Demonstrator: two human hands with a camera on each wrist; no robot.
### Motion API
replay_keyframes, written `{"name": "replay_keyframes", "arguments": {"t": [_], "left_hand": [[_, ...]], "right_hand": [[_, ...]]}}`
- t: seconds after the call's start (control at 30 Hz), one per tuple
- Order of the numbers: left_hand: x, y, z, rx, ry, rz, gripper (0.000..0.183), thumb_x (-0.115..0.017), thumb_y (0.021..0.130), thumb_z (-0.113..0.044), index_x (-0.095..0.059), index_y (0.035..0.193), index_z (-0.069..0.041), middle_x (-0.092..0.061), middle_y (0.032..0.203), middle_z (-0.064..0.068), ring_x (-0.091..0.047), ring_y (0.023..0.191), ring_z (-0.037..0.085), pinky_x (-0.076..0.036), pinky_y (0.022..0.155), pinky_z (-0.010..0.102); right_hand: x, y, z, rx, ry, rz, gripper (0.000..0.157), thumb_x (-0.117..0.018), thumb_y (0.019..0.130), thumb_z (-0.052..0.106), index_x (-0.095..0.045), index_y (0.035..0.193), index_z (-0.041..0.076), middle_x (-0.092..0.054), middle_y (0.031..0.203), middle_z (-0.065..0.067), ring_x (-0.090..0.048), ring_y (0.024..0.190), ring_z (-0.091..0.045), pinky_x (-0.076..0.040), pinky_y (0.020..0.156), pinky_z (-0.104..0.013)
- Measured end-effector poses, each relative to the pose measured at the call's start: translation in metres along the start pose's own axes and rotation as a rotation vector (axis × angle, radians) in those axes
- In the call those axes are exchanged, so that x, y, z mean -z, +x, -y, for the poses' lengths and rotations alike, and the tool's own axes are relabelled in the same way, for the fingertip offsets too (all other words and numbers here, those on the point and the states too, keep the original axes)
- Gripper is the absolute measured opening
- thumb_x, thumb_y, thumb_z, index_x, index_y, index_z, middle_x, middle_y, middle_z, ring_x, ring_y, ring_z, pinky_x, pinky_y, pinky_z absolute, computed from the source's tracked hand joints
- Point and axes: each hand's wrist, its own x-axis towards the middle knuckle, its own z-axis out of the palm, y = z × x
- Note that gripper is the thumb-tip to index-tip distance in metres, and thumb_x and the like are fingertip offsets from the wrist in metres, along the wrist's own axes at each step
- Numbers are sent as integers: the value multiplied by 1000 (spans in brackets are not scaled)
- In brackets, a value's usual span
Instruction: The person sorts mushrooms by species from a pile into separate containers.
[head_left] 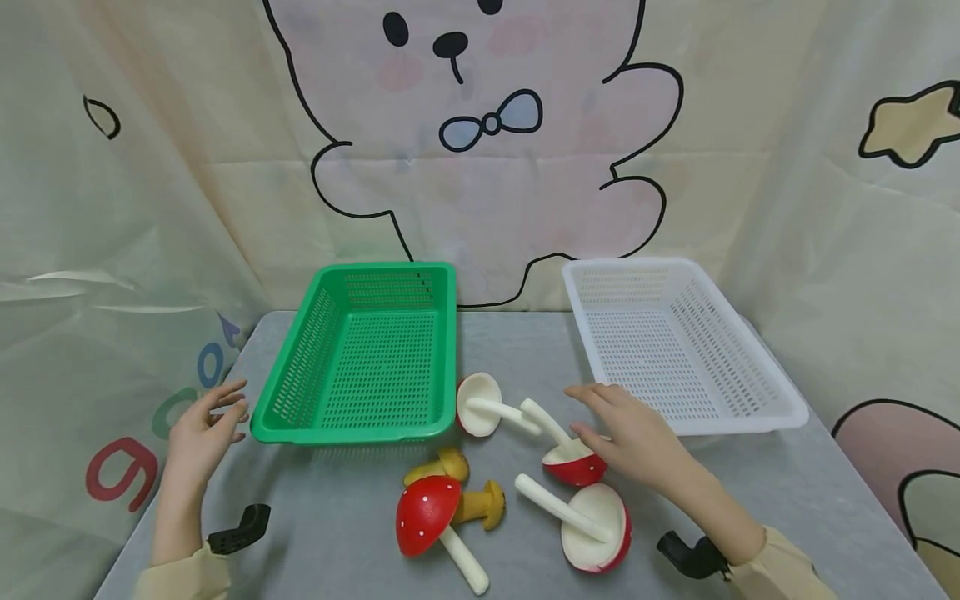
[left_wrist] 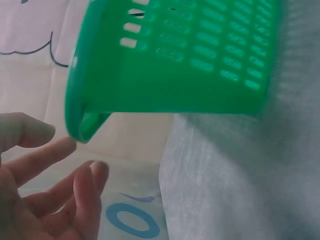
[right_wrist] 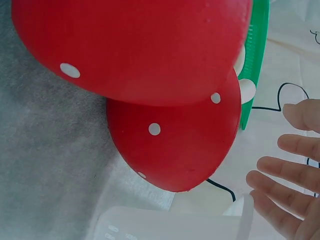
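My left hand (head_left: 204, 433) hovers just left of the green basket (head_left: 348, 435), fingers loosely bent and holding nothing. In the left wrist view its fingertips are close to the basket's rim; whether they touch cannot be told. My right hand (head_left: 637, 437) is held with fingers extended above the table, between a red-capped toy mushroom (head_left: 576, 468) and the white basket (head_left: 750, 423). The right wrist view shows that hand (right_wrist: 292, 175) with nothing in it. Another red mushroom (head_left: 600, 533) lies stem to the left, nearer me. A third mushroom (head_left: 480, 408) rests by the green basket's right side.
In front of the green basket, a spotted red mushroom (head_left: 429, 512) lies against two yellow-brown mushrooms (head_left: 483, 504). Both baskets stand at the table's back, before a printed curtain (head_left: 495, 200). Black wrist devices (head_left: 242, 529) sit below the hands.
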Motion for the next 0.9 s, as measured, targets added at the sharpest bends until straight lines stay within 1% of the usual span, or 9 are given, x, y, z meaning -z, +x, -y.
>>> {"name": "replay_keyframes", "arguments": {"t": [0.03, 0.07, 0.27, 0.33, 0.4, 0.47, 0.53, 0.67, 0.9], "left_hand": [[1, 1, 1, 8, -8, 27, 52, -41, 102, -33, -40, 145, -5, -48, 135, 28, -46, 75, -21, -51, 62, 12], [2, 1, 2, 12, -19, 54, 53, -39, 102, -35, -39, 146, -4, -47, 135, 28, -47, 75, -21, -52, 63, 14], [7, 4, 7, 31, -87, 183, 58, -38, 103, -38, -33, 147, -1, -46, 131, 24, -54, 78, -14, -56, 70, 21], [8, 5, 9, 42, -103, 205, 60, -39, 102, -39, -33, 147, 0, -52, 124, 15, -56, 79, -12, -57, 72, 24], [9, 6, 12, 54, -122, 222, 61, -41, 102, -40, -32, 147, 0, -57, 114, -1, -57, 80, -10, -58, 73, 25], [10, 8, 14, 64, -144, 244, 62, -43, 101, -40, -32, 147, 0, -55, 104, -17, -59, 81, -8, -58, 74, 26], [10, 9, 16, 65, -170, 265, 62, -44, 101, -40, -32, 147, -1, -51, 97, -26, -59, 83, -7, -58, 74, 25], [9, 10, 20, 63, -213, 295, 61, -47, 100, -39, -32, 148, -4, -52, 96, -30, -58, 84, -6, -57, 74, 24], [6, 10, 23, 56, -270, 287, 58, -49, 100, -38, -35, 147, -7, -53, 96, -29, -58, 85, -5, -55, 73, 19]], "right_hand": [[0, 0, 0, 1, 1, 2, 48, -71, 86, 28, -58, 130, 16, -63, 125, -4, -60, 115, -26, -54, 89, -46], [-1, 1, 1, 2, 4, 6, 47, -71, 86, 27, -58, 130, 16, -63, 125, -4, -60, 115, -26, -54, 88, -46], [-4, 2, 4, 16, 6, 21, 48, -73, 85, 27, -59, 130, 17, -63, 123, -5, -62, 110, -24, -57, 82, -42], [-5, 4, 5, 23, 8, 22, 49, -73, 84, 27, -59, 129, 16, -64, 122, -5, -62, 109, -24, -57, 81, -42], [-7, 5, 5, 29, 8, 26, 49, -73, 84, 28, -59, 130, 16, -64, 122, -4, -62, 109, -22, -57, 82, -41], [-9, 6, 5, 32, 5, 35, 49, -73, 84, 29, -59, 130, 17, -64, 122, -4, -63, 108, -22, -57, 80, -40], [-11, 6, 5, 33, -2, 49, 50, -73, 85, 29, -58, 130, 17, -64, 122, -4, -63, 108, -21, -57, 80, -40], [-15, 8, 6, 47, -10, 79, 50, -72, 85, 29, -57, 132, 18, -63, 121, -3, -62, 108, -20, -56, 81, -39], [-21, 12, 8, 52, 20, 105, 55, -72, 85, 29, -53, 136, 19, -63, 120, -3, -63, 104, -17, -56, 78, -35]]}}
